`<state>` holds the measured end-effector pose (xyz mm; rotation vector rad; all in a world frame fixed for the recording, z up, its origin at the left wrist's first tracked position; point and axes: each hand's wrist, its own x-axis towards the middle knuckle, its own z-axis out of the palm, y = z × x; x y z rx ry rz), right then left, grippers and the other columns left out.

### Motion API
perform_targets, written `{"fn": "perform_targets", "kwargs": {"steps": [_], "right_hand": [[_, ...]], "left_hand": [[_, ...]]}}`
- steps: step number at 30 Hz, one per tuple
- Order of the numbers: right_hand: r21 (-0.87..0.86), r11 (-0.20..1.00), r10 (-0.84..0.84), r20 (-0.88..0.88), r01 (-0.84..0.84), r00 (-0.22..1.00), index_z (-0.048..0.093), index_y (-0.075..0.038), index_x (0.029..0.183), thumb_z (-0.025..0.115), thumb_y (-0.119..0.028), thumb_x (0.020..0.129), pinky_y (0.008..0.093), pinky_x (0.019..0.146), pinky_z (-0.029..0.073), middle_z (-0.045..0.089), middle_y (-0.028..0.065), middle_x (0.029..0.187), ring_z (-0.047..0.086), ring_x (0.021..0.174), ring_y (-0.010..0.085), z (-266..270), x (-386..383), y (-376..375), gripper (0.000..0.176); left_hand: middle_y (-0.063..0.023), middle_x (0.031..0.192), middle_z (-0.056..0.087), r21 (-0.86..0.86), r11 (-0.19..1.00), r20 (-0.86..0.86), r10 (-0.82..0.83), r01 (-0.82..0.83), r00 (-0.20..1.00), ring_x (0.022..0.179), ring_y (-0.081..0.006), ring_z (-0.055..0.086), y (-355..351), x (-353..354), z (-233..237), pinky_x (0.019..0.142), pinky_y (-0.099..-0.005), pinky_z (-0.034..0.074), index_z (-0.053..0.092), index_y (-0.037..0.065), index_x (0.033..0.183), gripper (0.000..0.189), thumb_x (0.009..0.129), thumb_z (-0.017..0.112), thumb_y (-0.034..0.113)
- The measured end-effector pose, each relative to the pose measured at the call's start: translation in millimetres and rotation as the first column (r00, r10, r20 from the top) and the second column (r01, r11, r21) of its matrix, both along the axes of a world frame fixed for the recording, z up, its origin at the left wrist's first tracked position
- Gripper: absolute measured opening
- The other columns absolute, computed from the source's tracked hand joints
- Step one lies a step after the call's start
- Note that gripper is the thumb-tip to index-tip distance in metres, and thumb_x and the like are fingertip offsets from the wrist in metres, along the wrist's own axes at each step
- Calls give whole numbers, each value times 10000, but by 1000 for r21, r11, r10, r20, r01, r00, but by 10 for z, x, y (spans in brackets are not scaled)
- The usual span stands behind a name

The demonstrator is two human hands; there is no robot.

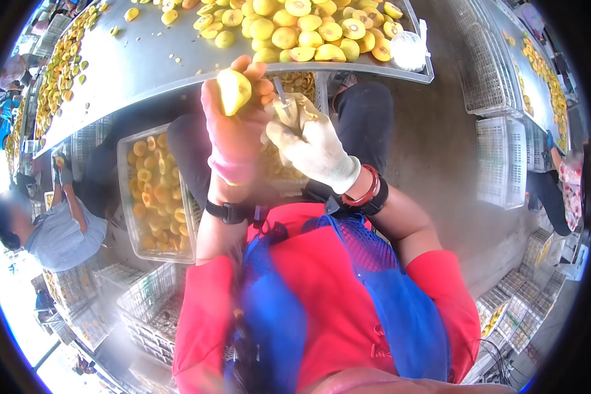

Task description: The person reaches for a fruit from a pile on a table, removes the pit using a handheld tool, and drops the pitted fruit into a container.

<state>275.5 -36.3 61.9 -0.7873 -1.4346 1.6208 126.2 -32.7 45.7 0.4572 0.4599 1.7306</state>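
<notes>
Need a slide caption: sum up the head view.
Pink-gloved left hand holds a yellow fruit; white-gloved right hand grips a small tool beside it.

The white-gloved right hand hides the handle of the thin metal tool. The pink-gloved left hand covers the back of the yellow cut fruit half. Its forearm masks a corner of the clear plastic crate. The grey steel table runs off the top edge.

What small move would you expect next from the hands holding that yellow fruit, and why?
Likely the right hand brings its thin metal tool across to the yellow fruit piece to work on it. The left hand holds the piece up, and the tool stands just beside it, seemingly not touching.
</notes>
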Motion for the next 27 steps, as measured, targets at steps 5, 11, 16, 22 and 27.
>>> {"fn": "perform_targets", "kwargs": {"steps": [5, 11, 16, 22, 27], "right_hand": [[190, 978, -105, 75, 89, 992, 528, -15, 1226, 668, -41, 908, 239, 597, 493, 645, 39, 948, 618, 713, 84, -2, -8, 90, 348], [403, 901, -174, -2, 160, 985, 556, 0, 1169, 703, -13, 865, 266, 659, 520, 657, 26, 991, 615, 730, 106, -8, 134, 401, 338], [581, 805, -267, 173, 121, 948, 560, 15, 1123, 721, -47, 846, 312, 674, 530, 670, 96, 907, 645, 743, 168, 32, 216, 532, 327], [526, 842, -253, 191, 118, 949, 548, 7, 1057, 683, -67, 874, 363, 611, 520, 626, 125, 789, 639, 652, 280, 2, 167, 201, 239], [432, 902, -148, 271, 17, 951, 513, 12, 1143, 690, -53, 857, 380, 658, 534, 659, 165, 890, 690, 799, 350, -237, 77, 77, 342]], "left_hand": [[-149, 1253, 630, -70, 985, -312, 126, -155, 942, 1069, -216, 599, -50, 207, 168, 921, -331, 464, 452, -2, 1399, 681, 1020, 364, 557], [-96, 1255, 611, -107, 994, -588, -55, -9, 807, 1138, -149, 572, -141, 137, 257, 1006, -286, 440, 498, -21, 1359, 444, 946, 603, 101], [-82, 1163, 603, -121, 984, -891, -51, -127, 452, 996, -163, 621, -84, 35, 218, 841, -290, 542, 494, 44, 1344, 488, 888, 669, 24], [-144, 1226, 601, -192, 970, -545, 24, -153, 838, 979, -237, 666, -56, 96, 290, 803, -345, 583, 487, 72, 1243, 323, 954, 625, 113], [-227, 1236, 617, -228, 965, -422, 24, -132, 906, 968, -312, 683, -26, 174, 323, 819, -406, 583, 455, 48, 1187, 368, 1034, 487, 380]]}}
